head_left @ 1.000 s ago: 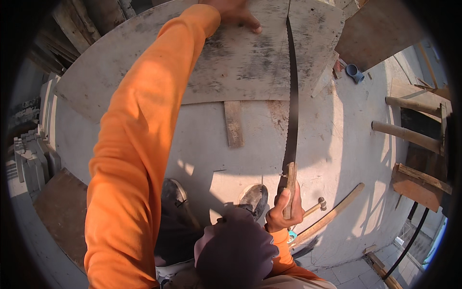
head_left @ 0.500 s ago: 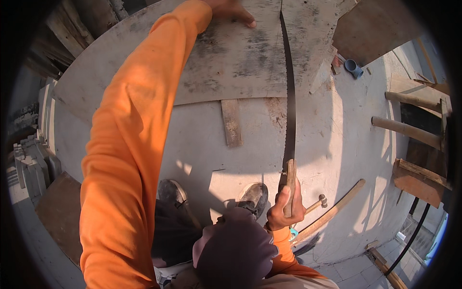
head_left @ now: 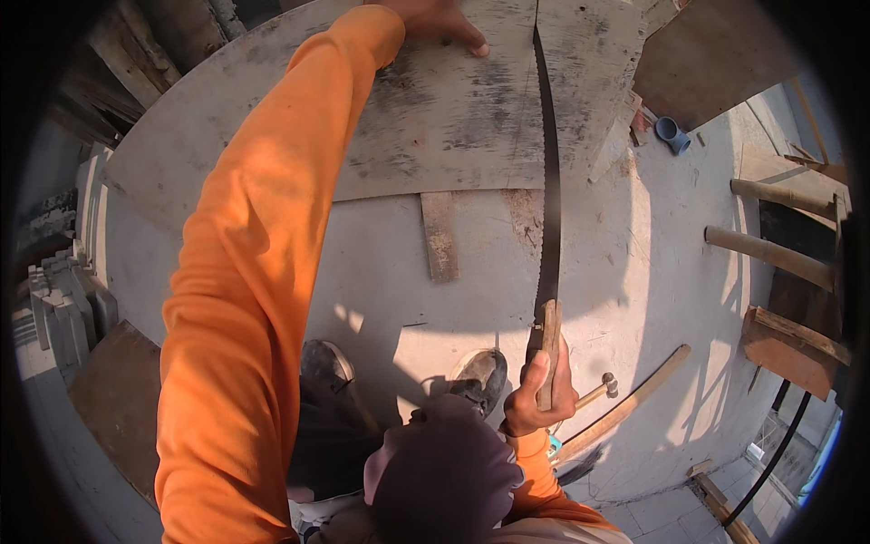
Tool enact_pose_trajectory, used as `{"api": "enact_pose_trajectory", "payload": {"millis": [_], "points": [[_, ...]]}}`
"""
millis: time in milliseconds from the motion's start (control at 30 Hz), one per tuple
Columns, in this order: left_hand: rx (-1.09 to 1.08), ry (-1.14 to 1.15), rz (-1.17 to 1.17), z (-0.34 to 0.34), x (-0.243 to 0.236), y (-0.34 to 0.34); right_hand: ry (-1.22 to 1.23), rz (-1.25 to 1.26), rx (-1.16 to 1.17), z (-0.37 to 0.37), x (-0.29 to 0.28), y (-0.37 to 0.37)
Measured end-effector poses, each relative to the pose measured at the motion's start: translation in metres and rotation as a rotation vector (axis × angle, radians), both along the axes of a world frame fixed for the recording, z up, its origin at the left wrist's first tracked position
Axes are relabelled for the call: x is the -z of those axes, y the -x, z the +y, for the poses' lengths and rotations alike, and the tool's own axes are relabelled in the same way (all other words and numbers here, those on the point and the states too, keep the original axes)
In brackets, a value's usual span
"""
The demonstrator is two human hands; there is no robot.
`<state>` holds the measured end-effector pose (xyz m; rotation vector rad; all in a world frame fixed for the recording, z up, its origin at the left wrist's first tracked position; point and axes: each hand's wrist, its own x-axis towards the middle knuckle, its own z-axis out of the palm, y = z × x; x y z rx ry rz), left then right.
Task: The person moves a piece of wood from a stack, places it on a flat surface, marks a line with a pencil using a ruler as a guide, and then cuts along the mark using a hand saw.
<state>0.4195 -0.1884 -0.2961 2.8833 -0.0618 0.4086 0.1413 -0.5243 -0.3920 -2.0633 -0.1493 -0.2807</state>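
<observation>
My right hand (head_left: 531, 404) is wrapped round the wooden handle of a handsaw (head_left: 552, 204). Its long dark toothed blade runs up and away from me, across the near edge of a weathered plywood sheet (head_left: 390, 145). The blade's far end meets a thin dark line in the sheet, near its right part. Far ahead, my left hand (head_left: 444, 25) presses on the plywood left of that line, thumb stretched out; the top of the picture cuts off part of it. Below the sheet's near edge, a short wood piece (head_left: 440, 238) sticks out.
A hammer (head_left: 609, 387) and a long wooden strip (head_left: 634, 399) lie on the floor to the right. Beyond them are a blue-grey pipe fitting (head_left: 671, 136) and bamboo poles (head_left: 770, 256). Stacked slabs (head_left: 68, 313) stand at left. My shoes (head_left: 480, 376) are below the sheet.
The whole view has shifted slightly, so things sit a little lower and to the right. Both hands keep their holds; the saw's position on the plywood looks nearly the same.
</observation>
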Motion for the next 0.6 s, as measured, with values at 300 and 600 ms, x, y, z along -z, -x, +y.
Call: {"api": "enact_pose_trajectory", "payload": {"millis": [300, 600], "points": [[0.023, -0.045, -0.075, -0.021, -0.003, 0.004, -0.178, -0.316, 0.023, 0.070, -0.019, -0.173], [-0.092, -0.027, 0.058, -0.005, 0.007, -0.002, -0.031, -0.040, 0.037, 0.004, 0.024, -0.008]]}}
